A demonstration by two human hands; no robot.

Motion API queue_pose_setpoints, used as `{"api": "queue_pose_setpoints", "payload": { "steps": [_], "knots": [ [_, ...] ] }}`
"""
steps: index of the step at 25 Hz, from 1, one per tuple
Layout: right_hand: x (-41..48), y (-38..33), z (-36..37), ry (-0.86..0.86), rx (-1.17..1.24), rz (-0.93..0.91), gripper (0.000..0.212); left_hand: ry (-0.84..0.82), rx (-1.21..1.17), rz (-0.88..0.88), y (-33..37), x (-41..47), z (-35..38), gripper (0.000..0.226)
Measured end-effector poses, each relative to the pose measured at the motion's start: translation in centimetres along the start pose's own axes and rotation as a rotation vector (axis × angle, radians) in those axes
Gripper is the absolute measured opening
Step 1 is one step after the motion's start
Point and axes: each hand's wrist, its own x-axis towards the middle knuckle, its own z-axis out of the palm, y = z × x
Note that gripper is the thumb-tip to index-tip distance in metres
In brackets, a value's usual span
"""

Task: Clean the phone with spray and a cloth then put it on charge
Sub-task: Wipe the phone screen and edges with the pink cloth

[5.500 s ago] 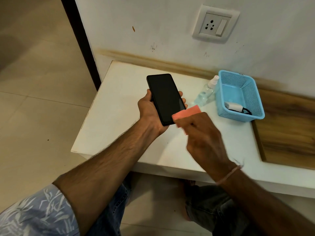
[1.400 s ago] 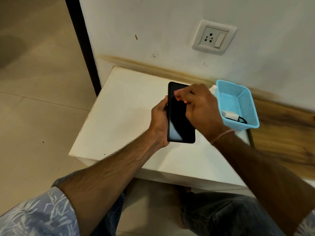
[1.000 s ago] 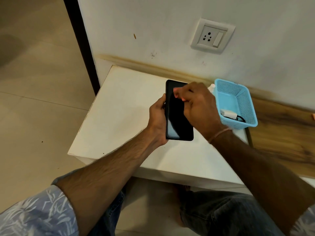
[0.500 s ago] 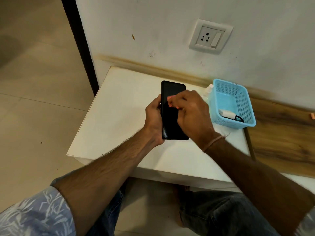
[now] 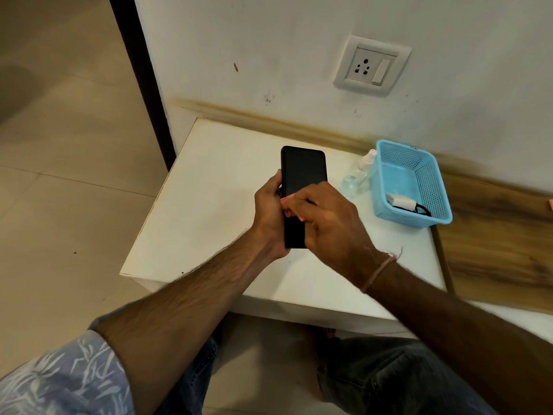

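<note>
Fingers (image 5: pixel 270 190) of left hand (image 5: pixel 269 217) clamped around black phone (image 5: pixel 303 172), right hand (image 5: pixel 326 223) pinching pink cloth (image 5: pixel 288 199) against its unmarked screen.

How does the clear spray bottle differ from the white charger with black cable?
The clear spray bottle rests on the white table, outside the blue mesh basket; the white charger with black cable lies inside it. The bottle is see-through; the charger is opaque. Neither is being held.
</note>
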Motion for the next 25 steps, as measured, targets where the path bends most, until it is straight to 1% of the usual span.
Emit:
{"api": "queue_pose_setpoints", "payload": {
  "steps": [1,2,4,5,6,7,9,10,11,13,14,15,17,19,20,21,23,24,25],
  "knots": [
    [0.2,0.8,-0.5,0.003,-0.004,-0.030,0.020,0.000,0.006,-0.001,0.0,0.1,0.1,0.051],
    [1.0,1.8,-0.8,0.035,-0.008,0.034,0.025,-0.003,0.008,0.003,-0.1,0.2,0.3,0.051],
    [2.5,3.4,-1.0,0.124,0.001,0.279,0.030,0.003,0.013,0.014,-0.2,0.3,0.6,0.050],
    [2.7,3.2,-0.7,0.140,0.012,0.346,0.033,0.013,0.018,0.013,-0.3,0.4,0.5,0.050],
    [2.4,2.4,-0.2,0.130,0.019,0.332,0.038,0.020,0.015,0.007,-0.3,0.4,0.3,0.050],
    [1.5,1.3,0.2,0.095,0.019,0.257,0.040,0.024,0.009,-0.002,-0.3,0.4,-0.1,0.051],
    [-0.3,0.2,0.1,-0.008,0.019,0.026,0.031,0.027,0.005,-0.008,-0.3,0.5,-0.4,0.055],
    [-0.3,0.9,-0.6,-0.034,0.005,-0.049,0.027,0.022,0.005,-0.008,-0.3,0.6,-0.4,0.056],
    [0.5,2.1,-1.1,-0.024,-0.017,-0.034,0.025,0.013,-0.003,-0.006,-0.2,0.6,-0.2,0.055],
    [2.2,3.9,-1.5,0.078,-0.038,0.201,0.024,0.008,-0.008,0.006,-0.3,0.8,0.0,0.052],
    [2.5,3.8,-1.5,0.105,-0.029,0.278,0.025,0.019,-0.003,0.005,-0.4,0.9,0.0,0.052],
    [2.2,3.0,-1.1,0.106,-0.020,0.267,0.026,0.028,-0.004,0.002,-0.4,0.9,-0.2,0.053],
    [0.4,0.5,-0.2,0.023,0.005,0.086,0.024,0.026,-0.023,-0.002,-0.2,0.9,-0.6,0.059],
    [-0.7,0.0,-0.6,-0.063,0.018,-0.073,0.021,0.013,-0.037,0.006,0.2,0.9,-0.6,0.066],
    [-0.2,0.9,-0.9,-0.065,0.000,-0.079,0.021,0.010,-0.037,0.012,0.3,1.0,-0.6,0.065],
    [0.8,1.8,-1.1,-0.023,-0.013,-0.002,0.020,0.012,-0.034,0.016,0.4,1.1,-0.5,0.061],
    [2.4,2.7,-1.1,0.110,-0.008,0.242,0.021,0.013,-0.020,0.011,0.3,1.2,-0.4,0.054],
    [2.4,2.2,-0.7,0.140,0.015,0.311,0.020,0.019,-0.014,0.009,0.3,1.2,-0.5,0.054],
    [1.9,1.3,-0.2,0.139,0.022,0.305,0.018,0.023,-0.014,0.011,0.3,1.2,-0.7,0.055]
  ]
}}
